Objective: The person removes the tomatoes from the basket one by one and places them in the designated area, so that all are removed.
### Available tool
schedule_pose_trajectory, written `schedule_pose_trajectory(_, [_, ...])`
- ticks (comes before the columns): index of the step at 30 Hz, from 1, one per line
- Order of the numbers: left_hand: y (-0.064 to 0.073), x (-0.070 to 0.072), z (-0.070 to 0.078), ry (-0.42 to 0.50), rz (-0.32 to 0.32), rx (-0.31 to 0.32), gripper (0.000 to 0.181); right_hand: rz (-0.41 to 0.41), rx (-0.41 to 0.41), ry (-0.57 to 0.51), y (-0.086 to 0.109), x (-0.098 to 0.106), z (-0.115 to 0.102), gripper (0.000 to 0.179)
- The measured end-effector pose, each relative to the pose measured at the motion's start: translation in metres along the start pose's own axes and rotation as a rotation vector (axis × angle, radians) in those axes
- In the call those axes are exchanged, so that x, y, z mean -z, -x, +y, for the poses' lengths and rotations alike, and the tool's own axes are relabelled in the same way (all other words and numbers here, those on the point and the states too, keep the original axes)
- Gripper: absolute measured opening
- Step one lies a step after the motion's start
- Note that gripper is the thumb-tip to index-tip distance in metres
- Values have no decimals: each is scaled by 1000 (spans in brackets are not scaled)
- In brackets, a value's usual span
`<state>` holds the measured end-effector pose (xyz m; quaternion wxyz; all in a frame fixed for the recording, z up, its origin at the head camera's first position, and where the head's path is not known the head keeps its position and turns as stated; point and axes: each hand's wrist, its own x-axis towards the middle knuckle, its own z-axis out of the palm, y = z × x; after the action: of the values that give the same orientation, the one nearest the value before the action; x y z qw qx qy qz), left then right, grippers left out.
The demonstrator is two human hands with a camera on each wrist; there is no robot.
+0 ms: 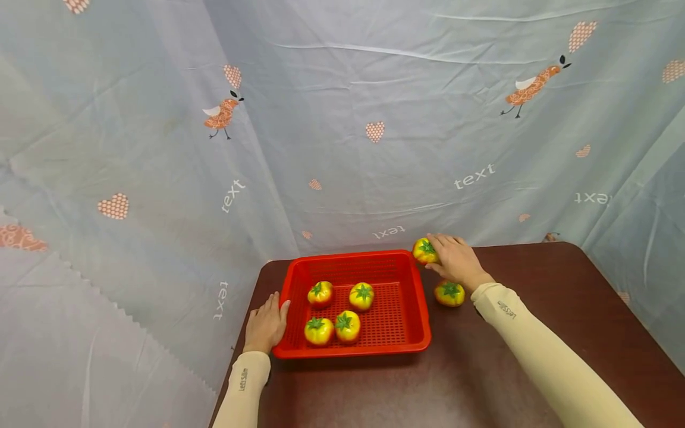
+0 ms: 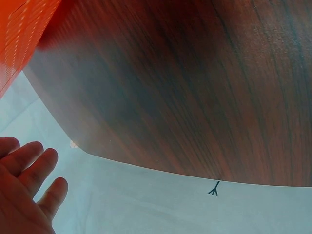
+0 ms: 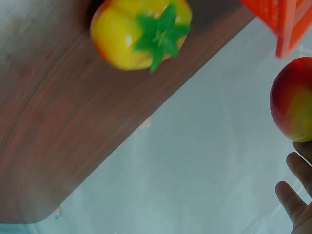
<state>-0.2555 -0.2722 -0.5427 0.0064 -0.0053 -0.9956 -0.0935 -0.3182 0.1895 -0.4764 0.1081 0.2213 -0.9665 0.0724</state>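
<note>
A red plastic basket [image 1: 385, 352] with slotted walls stands on the dark table, with several yellow-red tomatoes, one of them a tomato [image 1: 348, 327] near the front, lying inside. My right hand [image 1: 456, 260] grips another tomato [image 1: 424, 251] beside the basket's back right corner; in the right wrist view that held tomato [image 3: 295, 100] shows its red side above the fingertips. Just below this hand, a further tomato [image 1: 449, 293] with a green star-shaped calyx rests on the table. My left hand [image 1: 266, 324] lies along the basket's left side, fingers extended and the thumb at the rim.
The dark wood-grain table [image 1: 535, 333] extends to the right of the basket and in front of it. A pale blue-grey curtain [image 1: 342, 148] printed with birds and hearts hangs close behind the table and along both sides.
</note>
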Motion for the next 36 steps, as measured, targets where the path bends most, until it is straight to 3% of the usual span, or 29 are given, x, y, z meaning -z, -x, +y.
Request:
schedule_pose_trajectory(21, [-1, -1, -1, 1, 12, -7, 64, 6, -106, 2, 35, 5, 63, 73])
schedule_pose_trajectory(36, [-1, 0, 1, 4, 5, 0, 64, -22, -143, 23, 59, -2, 84, 72])
